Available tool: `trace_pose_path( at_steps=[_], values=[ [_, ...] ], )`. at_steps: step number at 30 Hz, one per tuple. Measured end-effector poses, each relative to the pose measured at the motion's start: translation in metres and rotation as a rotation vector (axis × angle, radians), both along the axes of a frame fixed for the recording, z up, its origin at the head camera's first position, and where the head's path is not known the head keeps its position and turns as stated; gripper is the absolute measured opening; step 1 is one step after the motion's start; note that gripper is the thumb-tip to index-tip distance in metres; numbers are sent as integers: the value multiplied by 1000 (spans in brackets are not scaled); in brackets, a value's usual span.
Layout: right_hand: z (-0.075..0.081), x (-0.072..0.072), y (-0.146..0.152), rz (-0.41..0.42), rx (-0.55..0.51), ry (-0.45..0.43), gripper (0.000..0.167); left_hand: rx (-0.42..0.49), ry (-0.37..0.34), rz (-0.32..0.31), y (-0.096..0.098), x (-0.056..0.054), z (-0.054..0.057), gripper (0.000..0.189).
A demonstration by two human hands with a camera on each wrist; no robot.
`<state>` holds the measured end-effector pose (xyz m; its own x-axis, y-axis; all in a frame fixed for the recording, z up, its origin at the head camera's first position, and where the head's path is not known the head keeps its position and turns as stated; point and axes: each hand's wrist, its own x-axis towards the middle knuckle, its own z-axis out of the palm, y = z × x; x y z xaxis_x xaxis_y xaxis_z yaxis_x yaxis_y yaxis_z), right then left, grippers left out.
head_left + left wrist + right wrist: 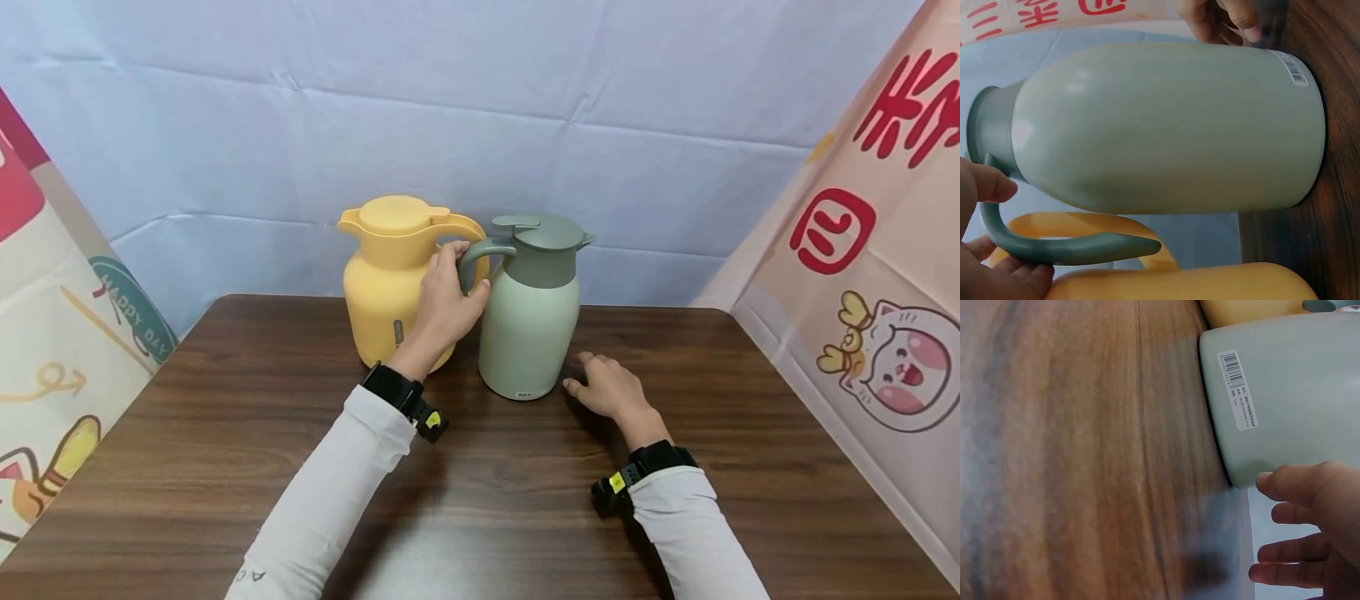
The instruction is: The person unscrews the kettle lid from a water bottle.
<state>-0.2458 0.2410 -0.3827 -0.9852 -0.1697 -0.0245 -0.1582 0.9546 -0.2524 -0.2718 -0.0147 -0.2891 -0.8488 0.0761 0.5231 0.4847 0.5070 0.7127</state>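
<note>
Against a pale blue cloth (300, 142), a brown wooden table (187, 467) supports two upright jugs near its far edge. The yellow jug (378, 283) stands at left, its yellow handle (468, 225) facing right; the green jug (528, 333) stands just beside it, green spout (586, 240) to the right and green handle (487, 247) to the left. This orientation appears to suit the left hand (447, 304), which pinches the green handle between thumb and fingers; how firmly, one cannot tell. The right hand (611, 387), fingers spread apart and holding nothing, lies low on the opposite side, a position that would let it steady the base; whether its thumb touches the wall is unclear. Compared by view: the head view alone shows the yellow lid (393, 215) and green lid (552, 232) together; the left wrist view shows the green handle's lower end free of the body, a detail masked from above by the left hand; the right wrist view resolves the barcode label (1237, 390) into bars and printed lines, where the head view gives only a pale fleck
</note>
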Motion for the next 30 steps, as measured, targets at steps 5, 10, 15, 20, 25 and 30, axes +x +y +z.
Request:
trace_pose_path(
  at_steps=[5,10,15,20,25,30],
  values=[
    [0,-2,1,4,3,4,56,-54,-67,42,5,-5,4,45],
    [2,-3,0,10,2,15,55,-120,-88,46,8,-8,7,26],
    [3,-4,1,8,1,18,55,31,-118,-1,9,-8,5,18],
    [3,-3,2,-3,-1,9,55,277,-179,-13,13,-9,0,33],
    [1,-2,1,-6,-16,6,56,364,-124,31,18,-12,-6,42],
    [0,-1,2,-12,-20,2,57,365,-93,44,20,-14,-8,43]
  ],
)
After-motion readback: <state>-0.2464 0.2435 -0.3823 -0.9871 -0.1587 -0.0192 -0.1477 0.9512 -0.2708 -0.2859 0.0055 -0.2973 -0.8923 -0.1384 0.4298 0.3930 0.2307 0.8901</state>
